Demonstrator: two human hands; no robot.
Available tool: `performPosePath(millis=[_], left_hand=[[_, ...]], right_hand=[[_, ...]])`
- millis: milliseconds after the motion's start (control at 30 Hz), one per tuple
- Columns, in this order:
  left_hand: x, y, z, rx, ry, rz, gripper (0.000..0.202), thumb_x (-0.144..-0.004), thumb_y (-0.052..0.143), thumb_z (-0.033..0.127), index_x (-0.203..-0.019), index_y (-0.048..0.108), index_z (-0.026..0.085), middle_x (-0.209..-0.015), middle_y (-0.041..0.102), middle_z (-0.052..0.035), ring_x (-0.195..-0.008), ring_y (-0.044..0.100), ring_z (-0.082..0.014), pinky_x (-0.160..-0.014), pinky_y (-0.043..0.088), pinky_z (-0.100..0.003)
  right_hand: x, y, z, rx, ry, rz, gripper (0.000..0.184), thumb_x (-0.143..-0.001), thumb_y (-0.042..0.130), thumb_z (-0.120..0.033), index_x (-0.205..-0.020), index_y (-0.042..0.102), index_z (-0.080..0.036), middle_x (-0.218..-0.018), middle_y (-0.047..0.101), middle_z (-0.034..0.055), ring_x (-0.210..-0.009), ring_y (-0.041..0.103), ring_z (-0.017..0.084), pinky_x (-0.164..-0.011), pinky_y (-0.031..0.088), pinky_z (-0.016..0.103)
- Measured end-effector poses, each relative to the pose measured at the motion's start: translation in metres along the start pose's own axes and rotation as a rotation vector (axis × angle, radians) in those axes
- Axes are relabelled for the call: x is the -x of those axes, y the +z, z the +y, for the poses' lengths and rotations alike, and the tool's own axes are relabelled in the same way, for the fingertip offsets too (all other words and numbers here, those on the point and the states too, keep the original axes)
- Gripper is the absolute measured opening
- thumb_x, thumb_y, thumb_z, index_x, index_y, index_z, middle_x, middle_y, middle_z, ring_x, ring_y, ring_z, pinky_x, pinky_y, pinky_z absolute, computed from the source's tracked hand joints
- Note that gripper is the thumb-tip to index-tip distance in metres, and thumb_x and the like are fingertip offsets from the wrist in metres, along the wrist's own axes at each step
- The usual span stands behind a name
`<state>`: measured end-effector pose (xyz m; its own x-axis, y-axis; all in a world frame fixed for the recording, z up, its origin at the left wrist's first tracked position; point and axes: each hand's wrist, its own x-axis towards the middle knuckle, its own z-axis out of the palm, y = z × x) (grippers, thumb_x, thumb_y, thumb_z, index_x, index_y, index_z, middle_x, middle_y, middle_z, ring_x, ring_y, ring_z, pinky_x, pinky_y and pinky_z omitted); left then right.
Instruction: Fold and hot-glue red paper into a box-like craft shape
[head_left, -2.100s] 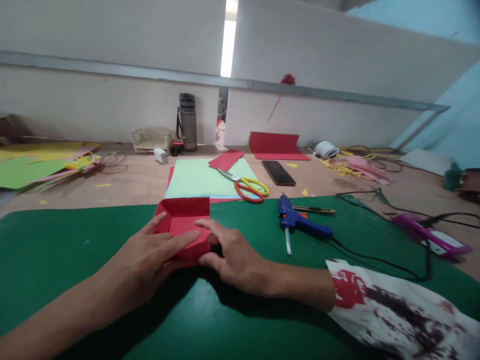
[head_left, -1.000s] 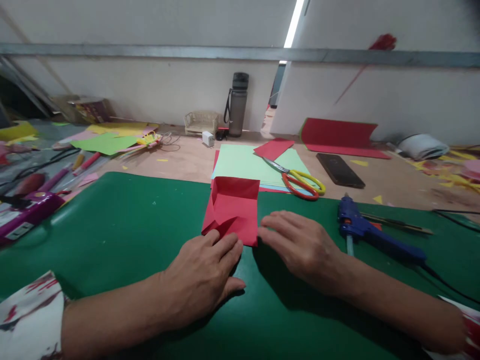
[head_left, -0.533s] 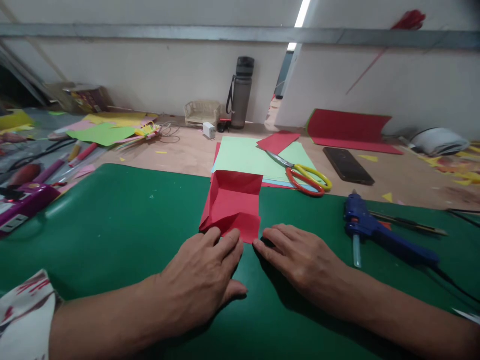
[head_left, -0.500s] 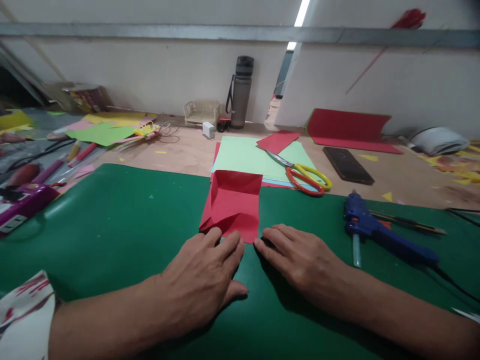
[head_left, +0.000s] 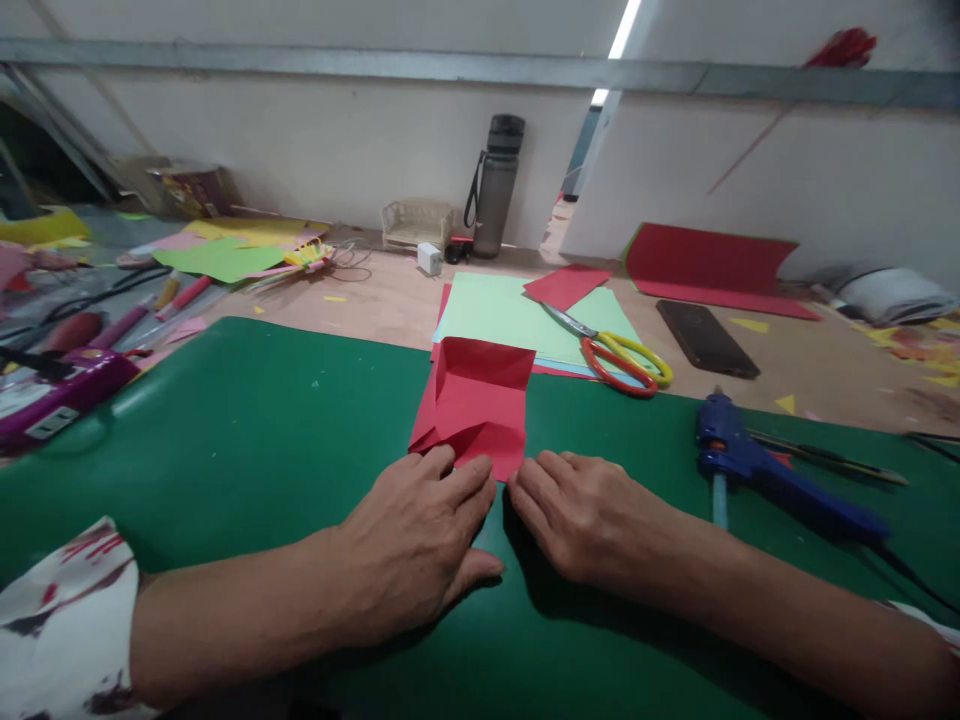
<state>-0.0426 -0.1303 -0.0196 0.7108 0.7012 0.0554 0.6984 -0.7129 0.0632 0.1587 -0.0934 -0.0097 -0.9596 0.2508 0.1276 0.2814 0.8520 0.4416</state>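
Note:
A folded piece of red paper [head_left: 484, 400] lies on the green mat in front of me, its far edge and left side creased upright. My left hand [head_left: 431, 535] rests palm down at the paper's near left edge, fingers stretched over it and thumb spread apart on the mat. At the near right corner, my right hand [head_left: 574, 510] has its fingers curled together against the paper. Its fingertips are partly hidden beneath the knuckles.
Scissors [head_left: 626, 360] lie on light green sheets [head_left: 487, 305] beyond the paper. A blue glue gun [head_left: 780, 475] is at right, near a phone [head_left: 706, 338]. A bottle [head_left: 496, 195] stands by the wall. At left are a purple power strip [head_left: 75, 395] and coloured paper scraps.
My right hand's fingers have curled in more tightly at the paper's corner. The left hand stays in place on the paper. The whole view has shifted slightly.

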Motion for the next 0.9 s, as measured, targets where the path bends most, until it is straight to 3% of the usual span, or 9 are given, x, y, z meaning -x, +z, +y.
performPosePath(millis=[200,300,467,567,633,733,900], left_hand=[[0.0,-0.004,0.001,0.043,-0.002,0.017,0.04,-0.089,0.039,0.046,-0.116,0.05,0.019,-0.118,0.051,-0.0093,-0.089,0.046,-0.0251,-0.077,0.044,-0.042],[-0.001,-0.002,0.002,0.004,-0.013,0.061,0.044,-0.088,0.041,0.048,-0.116,0.051,0.015,-0.122,0.05,-0.0111,-0.091,0.046,-0.026,-0.076,0.045,-0.041],[0.002,0.002,0.005,-0.008,0.013,0.072,0.046,-0.089,0.039,0.05,-0.109,0.057,0.013,-0.116,0.056,-0.0094,-0.089,0.047,-0.025,-0.077,0.045,-0.039],[0.006,0.002,0.005,0.004,0.015,0.067,0.05,-0.089,0.037,0.052,-0.114,0.055,0.012,-0.122,0.055,-0.0095,-0.092,0.047,-0.0258,-0.079,0.044,-0.04],[0.008,0.002,0.005,0.012,0.011,0.074,0.054,-0.089,0.036,0.053,-0.119,0.053,0.012,-0.125,0.053,-0.0095,-0.093,0.047,-0.0263,-0.08,0.043,-0.041],[0.01,0.004,0.004,0.009,0.028,0.079,0.054,-0.09,0.033,0.052,-0.119,0.052,0.011,-0.126,0.053,-0.0096,-0.094,0.047,-0.0267,-0.08,0.042,-0.041],[0.011,0.005,0.004,-0.005,0.058,0.103,0.051,-0.091,0.033,0.05,-0.116,0.053,0.011,-0.124,0.054,-0.0104,-0.092,0.046,-0.027,-0.077,0.043,-0.042]], right_hand=[[-0.002,0.0,0.011,-0.028,0.005,-0.046,0.016,-0.082,0.044,-0.004,-0.078,0.055,-0.013,-0.066,0.054,0.0051,-0.058,0.047,0.017,-0.046,0.025,0.029],[-0.002,-0.002,0.011,-0.113,0.048,-0.03,0.019,-0.083,0.042,-0.004,-0.077,0.055,-0.015,-0.067,0.054,0.0048,-0.058,0.047,0.017,-0.049,0.028,0.03],[0.006,-0.005,0.006,-0.345,0.198,0.077,0.017,-0.087,0.044,-0.012,-0.081,0.059,-0.015,-0.069,0.057,0.004,-0.061,0.048,0.017,-0.056,0.034,0.031],[0.011,-0.004,0.006,-0.583,0.347,0.042,0.009,-0.085,0.056,-0.023,-0.09,0.06,-0.016,-0.079,0.059,0.0044,-0.072,0.052,0.017,-0.061,0.038,0.028],[0.012,-0.001,0.006,-0.692,0.42,0.012,0.011,-0.082,0.06,-0.022,-0.092,0.061,-0.017,-0.083,0.059,0.0046,-0.077,0.053,0.017,-0.064,0.039,0.027],[0.01,0.007,0.002,-0.738,0.481,0.065,0.007,-0.084,0.057,-0.018,-0.087,0.062,-0.018,-0.076,0.057,0.0034,-0.074,0.05,0.017,-0.065,0.038,0.028],[0.006,0.015,-0.004,-0.784,0.528,0.144,0.015,-0.086,0.054,-0.019,-0.074,0.063,-0.018,-0.069,0.056,0.0018,-0.071,0.048,0.015,-0.066,0.034,0.029]])
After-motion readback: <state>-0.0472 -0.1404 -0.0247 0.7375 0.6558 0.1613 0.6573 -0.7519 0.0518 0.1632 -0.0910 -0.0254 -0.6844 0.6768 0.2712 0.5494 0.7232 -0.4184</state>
